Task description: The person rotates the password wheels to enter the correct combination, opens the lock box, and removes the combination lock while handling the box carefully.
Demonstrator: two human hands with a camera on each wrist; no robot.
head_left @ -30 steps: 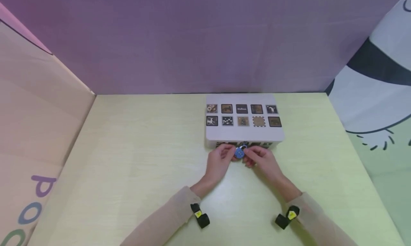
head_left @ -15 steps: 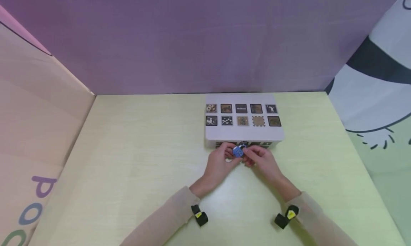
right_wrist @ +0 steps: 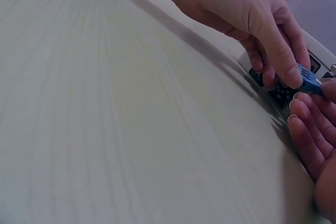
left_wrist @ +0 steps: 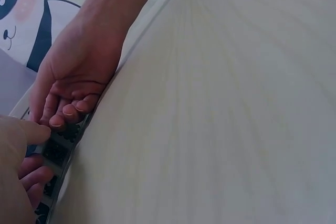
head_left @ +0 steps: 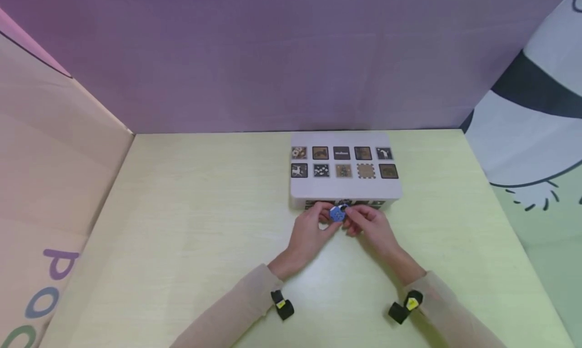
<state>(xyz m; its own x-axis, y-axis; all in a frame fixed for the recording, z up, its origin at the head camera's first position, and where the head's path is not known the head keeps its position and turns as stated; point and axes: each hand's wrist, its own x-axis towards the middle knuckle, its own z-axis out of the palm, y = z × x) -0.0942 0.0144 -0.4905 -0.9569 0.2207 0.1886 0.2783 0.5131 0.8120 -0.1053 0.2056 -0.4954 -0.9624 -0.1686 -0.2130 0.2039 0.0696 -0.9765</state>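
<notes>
A small blue padlock (head_left: 337, 214) is held at the front side of a white box (head_left: 346, 189), near its middle. My left hand (head_left: 310, 235) pinches the padlock's body from the left, thumb at its lower edge. From the right, my right hand (head_left: 374, 230) pinches the padlock near its shackle with thumb and forefinger. In the right wrist view the blue padlock (right_wrist: 310, 80) lies between the left thumb and fingers, with the right thumb at its other end. A metal clasp (right_wrist: 333, 70) shows on the box beside it. The left wrist view mostly hides the padlock behind fingers.
The box stands at the back of a pale wooden table (head_left: 204, 196), against a purple wall panel (head_left: 254, 60). Printed panels rise at the left and right. Each wrist wears a black strap; the left strap (head_left: 283, 305) and right strap (head_left: 406, 307) hang low near the table.
My left thumb has slid from the padlock's face down to its lower edge, and the padlock has shifted slightly left. The right hand and the box have barely moved.
</notes>
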